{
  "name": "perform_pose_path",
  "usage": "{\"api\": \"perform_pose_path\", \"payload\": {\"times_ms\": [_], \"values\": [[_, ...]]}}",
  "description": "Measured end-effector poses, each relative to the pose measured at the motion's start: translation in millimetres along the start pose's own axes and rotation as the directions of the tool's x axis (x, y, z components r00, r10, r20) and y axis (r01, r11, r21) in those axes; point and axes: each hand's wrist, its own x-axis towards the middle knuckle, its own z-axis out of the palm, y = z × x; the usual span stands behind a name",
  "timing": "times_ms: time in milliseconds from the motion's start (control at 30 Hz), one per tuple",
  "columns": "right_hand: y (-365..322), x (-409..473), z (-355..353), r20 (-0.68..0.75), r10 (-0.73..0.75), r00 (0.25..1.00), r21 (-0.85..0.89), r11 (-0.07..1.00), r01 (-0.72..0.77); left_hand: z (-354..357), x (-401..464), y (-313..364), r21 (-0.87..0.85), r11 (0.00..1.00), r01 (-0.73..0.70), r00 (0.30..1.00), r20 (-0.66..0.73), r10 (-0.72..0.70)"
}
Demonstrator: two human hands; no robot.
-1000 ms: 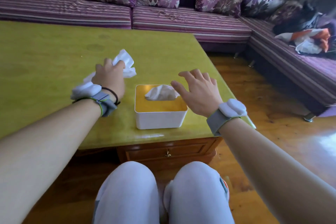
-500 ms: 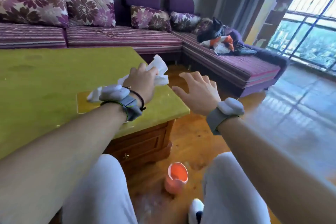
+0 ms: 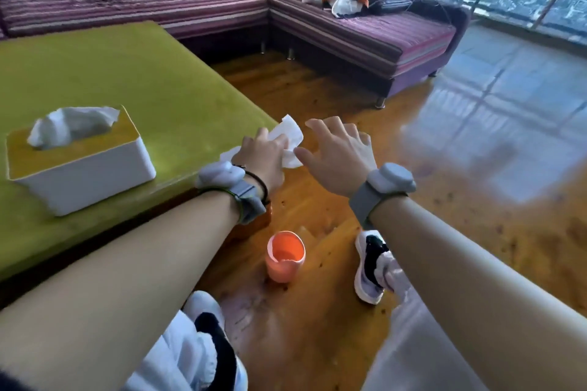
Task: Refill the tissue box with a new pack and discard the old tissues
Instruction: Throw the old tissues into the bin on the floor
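Since the last frame my view has dropped and both hands have come past the table's [image 3: 133, 79] corner, out over the floor [image 3: 317, 98], with the box back in sight. My left hand [image 3: 263, 155] is clenched around the crumpled old tissues [image 3: 290, 133], which stick out past the knuckles and behind the wrist. My right hand [image 3: 341, 155] hangs just beside it, fingers spread wide and holding nothing, thumb close to the tissues. Below my left wrist an orange bin [image 3: 286, 257] stands on the floor, between my shoes. On the green table the box [image 3: 85, 168], white with a yellow lid, sits near the front edge, a fresh tissue [image 3: 71, 125] poking up through its slot. Behind is a purple sofa [image 3: 349, 28].
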Motion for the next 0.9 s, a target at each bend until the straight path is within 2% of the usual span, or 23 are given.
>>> {"api": "perform_pose_path", "payload": {"times_ms": [233,433,600,800,900], "values": [[44.2,-4.1,80.4,0.129,0.063,0.99,-0.033,0.998,-0.059,86.8,17.5,11.5,-0.004,1.0,-0.016,0.989,0.148,0.017],[75.6,-14.8,126.3,0.229,0.131,0.965,-0.071,0.991,-0.117,134.3,26.2,21.6,-0.01,0.999,-0.049,0.96,0.276,0.05],[94.6,-14.7,151.0,0.266,0.16,0.951,-0.078,0.987,-0.144,174.7,36.4,22.2,-0.019,0.998,-0.061,0.956,0.286,0.064],[104.2,0.7,192.4,0.271,0.122,0.955,-0.079,0.991,-0.105,219.8,53.2,10.4,-0.01,0.999,-0.053,0.969,0.24,0.054],[103.7,1.7,209.6,0.283,0.112,0.953,-0.076,0.993,-0.095,236.2,48.9,6.0,-0.002,0.999,-0.041,0.961,0.273,0.04]]}}
